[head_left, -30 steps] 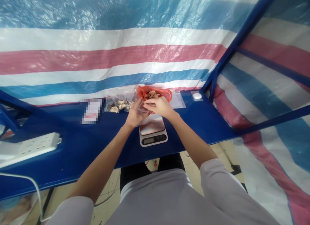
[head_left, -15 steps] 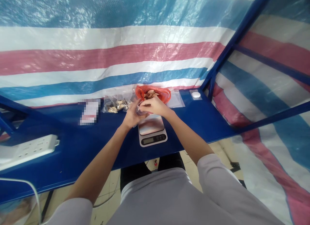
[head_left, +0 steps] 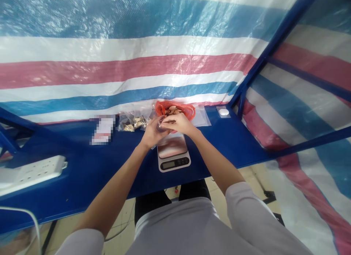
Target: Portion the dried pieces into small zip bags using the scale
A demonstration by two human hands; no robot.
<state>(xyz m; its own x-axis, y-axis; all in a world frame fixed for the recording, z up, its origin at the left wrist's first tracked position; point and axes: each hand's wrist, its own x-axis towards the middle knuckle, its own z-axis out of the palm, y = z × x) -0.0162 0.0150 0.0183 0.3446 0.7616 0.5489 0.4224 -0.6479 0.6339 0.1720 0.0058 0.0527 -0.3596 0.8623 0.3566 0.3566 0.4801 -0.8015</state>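
While the fingers of my left hand (head_left: 152, 133) curl closed around a small clear plastic bag (head_left: 161, 126), my right hand (head_left: 179, 124) comes in from the other side, its fingers lying together along the bag's upper part; whether they pinch it or only rest there I cannot tell from up here. Thin plastic like this seems to go best with one hand cradling and the other working the edge, both kept close so it does not fold over on itself. The bag sits in the air between my hands, above the back of a kitchen scale (head_left: 173, 152). Just behind my fingers lies a red plastic bag (head_left: 164, 108) of pale baked pieces (head_left: 172, 110), and to its left a clear bag of similar pieces (head_left: 134, 122). A flat clear sleeve (head_left: 201, 116) lies to the right, a blurred card (head_left: 102, 129) farther left. All this is on a blue steel table (head_left: 82, 171), with a white power strip (head_left: 33, 172) at its left end and a small white puck (head_left: 223, 112) at the far corner. Striped tarp (head_left: 109, 72) on a blue frame (head_left: 274, 39) walls me in, and a tiled floor (head_left: 241, 174) shows below.
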